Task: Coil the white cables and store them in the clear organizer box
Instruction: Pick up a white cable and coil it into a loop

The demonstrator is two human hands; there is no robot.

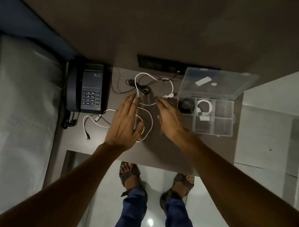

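Glossy pale floor tiles (266, 135) surround the small dark matte table (168, 153) we stand at, with a white-sheeted bed (12, 115) to the left and a brown wall above. Our left hand (124, 123) lies flat with fingers spread, nothing pinched, resting over the loose white cable (148, 120) that curls beneath and around it. Our right hand (170, 119) is also spread, holding nothing, its fingertips (160, 101) just short of the cable's white plug (167, 96). A second white cable (95, 120) trails left of the left hand, beside a dark push-button phone (89, 87); the phone carries a small label, too blurred to read. Thin black wires (140, 87) tangle just beyond our left fingertips, below a dark switch panel (169, 65). Right of the right hand sits the clear plastic organizer box (213, 125), its hinged lid (218, 84) standing open. Among its square compartments, one nearest our right fingertips holds a coiled black cable (186, 104), and the next holds a coiled white cable (204, 107).
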